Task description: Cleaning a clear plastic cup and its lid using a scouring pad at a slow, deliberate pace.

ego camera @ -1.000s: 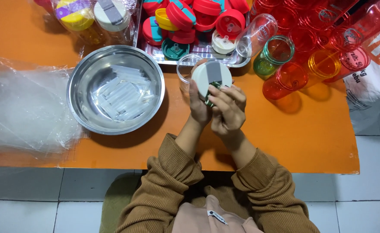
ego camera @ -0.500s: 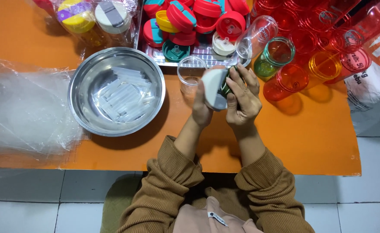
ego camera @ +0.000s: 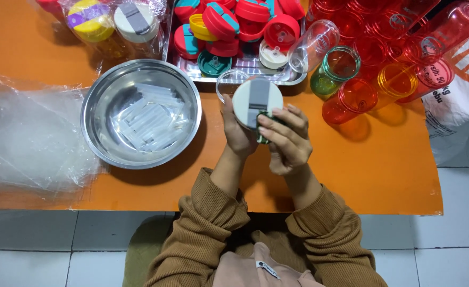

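Now both hands grip white lid (ego camera: 256,101) w/ grey flap: left fingers (ego camera: 229,114) clenched beside, right fingers (ego camera: 279,119) atop edge.

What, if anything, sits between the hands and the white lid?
Nothing visible. The left hand grips the white lid from its side and the right hand has its fingers on the lid's edge, over a green piece beneath it.

White lid (ego camera: 256,101) between both hands
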